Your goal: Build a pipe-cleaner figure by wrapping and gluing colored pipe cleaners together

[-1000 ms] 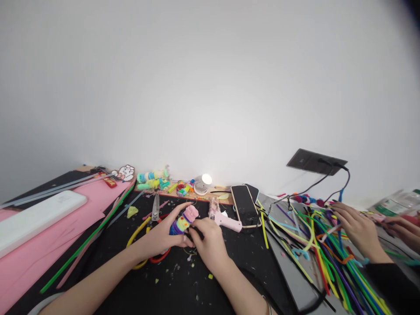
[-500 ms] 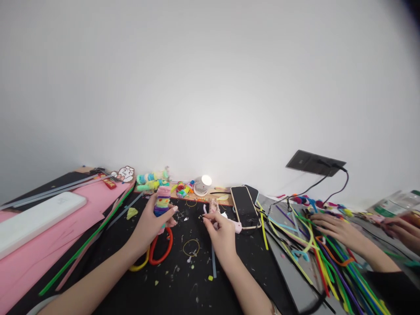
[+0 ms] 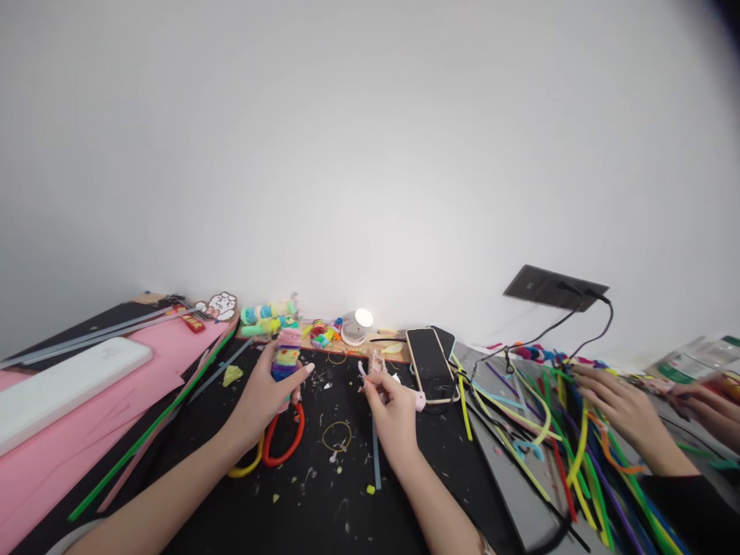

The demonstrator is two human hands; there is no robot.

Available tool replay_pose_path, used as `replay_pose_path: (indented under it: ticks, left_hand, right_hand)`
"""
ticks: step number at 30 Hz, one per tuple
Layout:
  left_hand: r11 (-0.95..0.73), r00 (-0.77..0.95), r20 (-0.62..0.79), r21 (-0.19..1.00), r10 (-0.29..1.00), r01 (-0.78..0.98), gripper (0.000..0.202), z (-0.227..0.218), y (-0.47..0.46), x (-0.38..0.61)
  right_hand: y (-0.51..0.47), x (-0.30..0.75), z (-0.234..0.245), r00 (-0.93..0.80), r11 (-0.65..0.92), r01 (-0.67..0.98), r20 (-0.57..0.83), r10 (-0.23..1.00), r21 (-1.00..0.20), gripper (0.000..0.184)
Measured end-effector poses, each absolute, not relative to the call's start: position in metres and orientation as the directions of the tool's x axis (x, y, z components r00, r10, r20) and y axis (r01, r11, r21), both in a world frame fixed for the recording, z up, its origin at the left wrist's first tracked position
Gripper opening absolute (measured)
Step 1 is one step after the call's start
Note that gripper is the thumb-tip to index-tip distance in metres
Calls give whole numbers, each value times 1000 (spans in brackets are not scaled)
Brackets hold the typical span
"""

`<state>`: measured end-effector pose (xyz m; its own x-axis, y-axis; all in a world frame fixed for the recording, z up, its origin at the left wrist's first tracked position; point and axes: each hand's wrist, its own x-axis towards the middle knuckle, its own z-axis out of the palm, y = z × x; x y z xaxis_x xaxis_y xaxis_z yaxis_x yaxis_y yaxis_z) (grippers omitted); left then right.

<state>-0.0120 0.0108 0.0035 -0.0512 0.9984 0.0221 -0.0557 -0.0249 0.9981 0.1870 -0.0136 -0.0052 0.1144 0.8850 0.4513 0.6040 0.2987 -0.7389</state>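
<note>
My left hand (image 3: pixel 269 393) is wrapped round a fuzzy rainbow-striped roll (image 3: pixel 287 362), held upright with its pink end on top. Its thumb sticks out to the right. Right of it, my right hand (image 3: pixel 390 408) has thumb and forefinger pinched together; whatever lies between the tips is too small to make out. Close behind those fingers is a pale pink object (image 3: pixel 375 362), partly hidden by the hand. A thin grey-blue strip (image 3: pixel 377 462) lies below the right hand. Under my left hand are red and yellow looped handles (image 3: pixel 283 451).
A phone (image 3: pixel 431 362) and a white cup-like object (image 3: pixel 355 327) stand by the wall. Coloured pipe cleaners (image 3: pixel 607 470) lie at right, with another person's hand (image 3: pixel 624 416) over them. Pink sheets (image 3: pixel 144 393) and a white case (image 3: pixel 75 389) lie left. Scraps dot the black mat (image 3: pixel 312 509).
My left thumb has lifted slightly, and my right fingertips have shifted a little. The other person's hand has moved right, and the pipe cleaners under it have shifted.
</note>
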Motion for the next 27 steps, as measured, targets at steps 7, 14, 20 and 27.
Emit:
replay_pose_path:
  ticks: [7, 14, 20, 27]
  left_hand:
    - [75, 143, -78, 997, 987, 32, 61, 5, 6, -9]
    - [98, 270, -45, 978, 962, -183, 58, -5, 9, -11]
    - [130, 250, -77, 970, 965, -205, 61, 0, 8, -10]
    - [115, 261, -68, 979, 963, -170, 65, 0, 5, -9]
  right_hand:
    - [-15, 185, -4, 57, 337, 564, 443, 895, -753, 19]
    - [-16, 184, -4, 58, 332, 537, 426, 903, -776, 18]
    - [-15, 186, -7, 58, 324, 505, 405, 912, -800, 23]
    - [-15, 186, -8, 76, 316, 457, 390, 918, -831, 22]
